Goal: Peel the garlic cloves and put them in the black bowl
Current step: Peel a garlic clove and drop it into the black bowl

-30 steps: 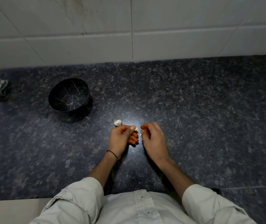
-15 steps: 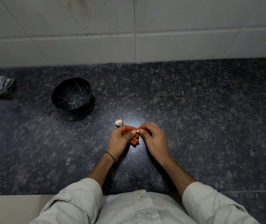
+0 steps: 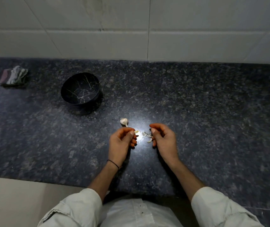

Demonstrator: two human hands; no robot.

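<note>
My left hand point(image 3: 122, 141) pinches a small pale garlic clove point(image 3: 136, 131) between thumb and fingertips, low over the dark granite counter point(image 3: 196, 112). My right hand point(image 3: 163, 138) is a short way to its right with fingers curled; whether it holds a bit of skin I cannot tell. Pale scraps of garlic skin point(image 3: 147, 135) lie on the counter between the hands. A small garlic bulb point(image 3: 124, 121) sits just behind my left hand. The black bowl point(image 3: 80, 88) with gold veins stands at the back left, with nothing visible inside.
A folded cloth point(image 3: 14, 77) lies at the far left of the counter. A white tiled wall point(image 3: 131, 30) runs along the back. The counter's front edge point(image 3: 32, 179) is near my body at the lower left.
My hands, which were together on the clove, have drawn apart. The clove stays in my left hand, and skin scraps now lie between the hands.
</note>
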